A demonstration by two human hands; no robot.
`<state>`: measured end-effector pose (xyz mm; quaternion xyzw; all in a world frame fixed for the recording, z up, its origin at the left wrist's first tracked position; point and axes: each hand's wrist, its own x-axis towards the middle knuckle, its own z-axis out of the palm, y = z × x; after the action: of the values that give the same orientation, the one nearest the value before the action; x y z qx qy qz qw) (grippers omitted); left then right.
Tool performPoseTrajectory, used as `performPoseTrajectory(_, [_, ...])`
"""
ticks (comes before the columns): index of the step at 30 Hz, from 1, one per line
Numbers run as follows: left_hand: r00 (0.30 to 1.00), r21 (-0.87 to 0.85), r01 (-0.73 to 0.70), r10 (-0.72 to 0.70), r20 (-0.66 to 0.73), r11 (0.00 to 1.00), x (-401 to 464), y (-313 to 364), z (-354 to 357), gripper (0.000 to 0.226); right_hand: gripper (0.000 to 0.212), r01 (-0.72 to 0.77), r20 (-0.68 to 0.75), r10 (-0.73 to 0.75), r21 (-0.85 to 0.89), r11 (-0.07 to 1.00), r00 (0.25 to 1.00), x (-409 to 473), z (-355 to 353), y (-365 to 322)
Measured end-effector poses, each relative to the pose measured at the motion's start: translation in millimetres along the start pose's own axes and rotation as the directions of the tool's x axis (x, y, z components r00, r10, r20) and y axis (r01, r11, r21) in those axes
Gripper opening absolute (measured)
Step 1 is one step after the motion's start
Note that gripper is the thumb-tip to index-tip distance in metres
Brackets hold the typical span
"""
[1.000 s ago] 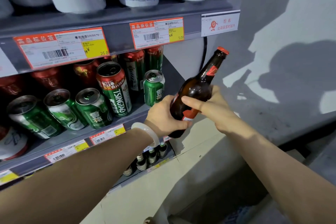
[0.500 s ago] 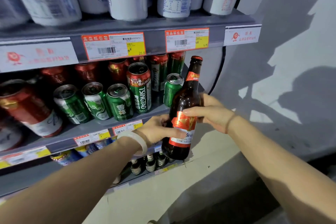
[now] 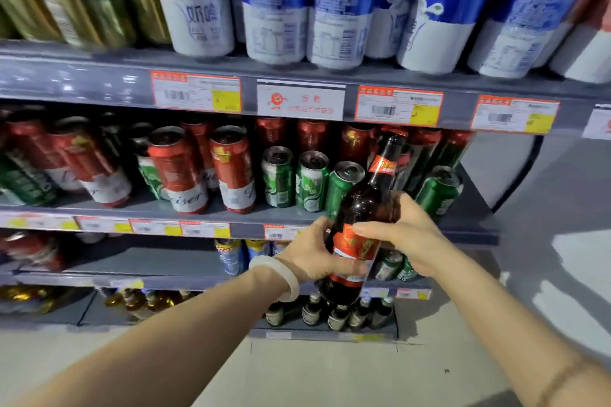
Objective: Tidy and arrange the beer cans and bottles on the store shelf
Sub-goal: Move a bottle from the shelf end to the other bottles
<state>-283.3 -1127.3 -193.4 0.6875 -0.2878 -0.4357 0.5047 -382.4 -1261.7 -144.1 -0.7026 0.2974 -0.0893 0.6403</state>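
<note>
grey store shelving (image 3: 469, 218) fills the view, price tags (image 3: 398, 107) along each edge, with pale floor below. both hands hold one brown beer bottle (image 3: 362, 208) in front of the middle shelf: the left hand (image 3: 317, 253) wraps its grip around the lower label from the left, and the right hand (image 3: 401, 231) closes around the body from the right, fingers laid across the label. the bottle's long axis stands nearly upright, its neck tipped a little to the right, the cap up near the shelf edge above. it hangs in the air, clear of any shelf. just behind it stand green cans (image 3: 310, 180), with red cans (image 3: 231, 168) further left and blue-and-white cans (image 3: 274, 3) on the shelf above. small bottles (image 3: 337, 315) stand on the bottom shelf, right beneath the held one; that looks the likelier home for it, and the two shelf edges in between would stand in the way.
</note>
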Motion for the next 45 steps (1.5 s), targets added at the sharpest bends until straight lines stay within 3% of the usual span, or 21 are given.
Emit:
performPoseTrajectory(12, [0.946, -0.106, -0.025, -0.010, -0.323, 0.994, -152, -51, -143, 0.070, 0.067, 0.039, 0.314, -0.026, -0.035, 0.999, 0.949, -16, 205, -43])
performPoseTrajectory(16, [0.914, -0.121, -0.019, -0.032, -0.405, 0.992, -207, -68, -188, 0.069, 0.092, 0.070, 0.374, -0.028, -0.098, 0.993, 0.927, -27, 276, -55])
performPoseTrajectory(21, [0.853, -0.131, -0.009, -0.061, -0.518, 0.991, -277, -87, -245, 0.082, 0.086, 0.116, 0.464, -0.069, -0.072, 0.991, 0.883, -42, 371, -70])
performPoseTrajectory(24, [0.832, -0.142, -0.020, -0.063, -0.552, 0.990, -308, -98, -277, 0.063, 0.076, 0.175, 0.503, -0.114, -0.077, 0.982, 0.857, -50, 419, -78])
performPoseTrajectory(26, [0.814, -0.126, -0.022, -0.055, -0.578, 0.992, -322, -104, -296, 0.049, 0.073, 0.211, 0.510, -0.140, -0.082, 0.974, 0.848, -52, 445, -83])
performPoseTrajectory(34, [0.697, -0.093, -0.067, -0.020, -0.717, 0.993, -309, -116, -372, 0.057, 0.077, 0.212, 0.426, -0.168, -0.058, 0.975, 0.889, -6, 526, -102])
performPoseTrajectory(40, [0.703, -0.038, 0.002, -0.028, -0.710, 0.999, -277, -125, -438, 0.059, 0.074, 0.213, 0.400, -0.165, -0.080, 0.974, 0.902, 45, 572, -115])
performPoseTrajectory(45, [0.713, 0.040, 0.020, 0.014, -0.701, 0.999, -252, -124, -478, 0.051, 0.072, 0.297, 0.324, -0.219, -0.215, 0.930, 0.920, 75, 599, -122])
